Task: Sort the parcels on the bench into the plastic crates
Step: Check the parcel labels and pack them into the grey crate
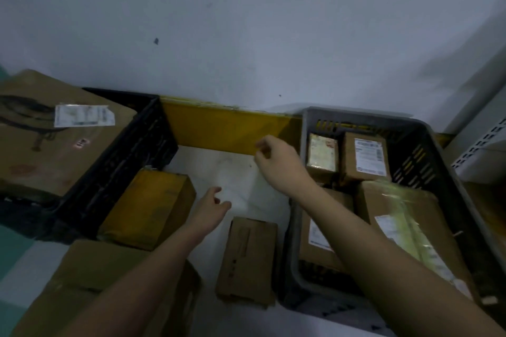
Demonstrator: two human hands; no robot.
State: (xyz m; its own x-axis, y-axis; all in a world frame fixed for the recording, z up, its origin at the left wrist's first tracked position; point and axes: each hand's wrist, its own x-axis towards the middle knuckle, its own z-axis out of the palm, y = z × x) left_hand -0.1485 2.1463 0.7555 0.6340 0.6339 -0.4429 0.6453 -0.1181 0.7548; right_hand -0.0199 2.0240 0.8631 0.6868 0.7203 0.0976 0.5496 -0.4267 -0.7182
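Both hands are empty, the left hand (pixel 212 204) and right hand (pixel 269 157) with loosely curled fingers, so I judge a new pick begins: the next move must grip the small brown parcel (pixel 247 257) lying on the worktop (pixel 235 172) just left of the grey crate (pixel 427 150).

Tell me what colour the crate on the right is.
Grey crate, seen best in the head view, its only view.

Bare white bench top (pixel 241 172) lies open between the black crate (pixel 131 161) and the grey crate (pixel 427 150). A yellow-taped box (pixel 147 208) and a slim carton (pixel 249 257) narrow the near side (a yellow backboard (pixel 219 126) closes the far end)
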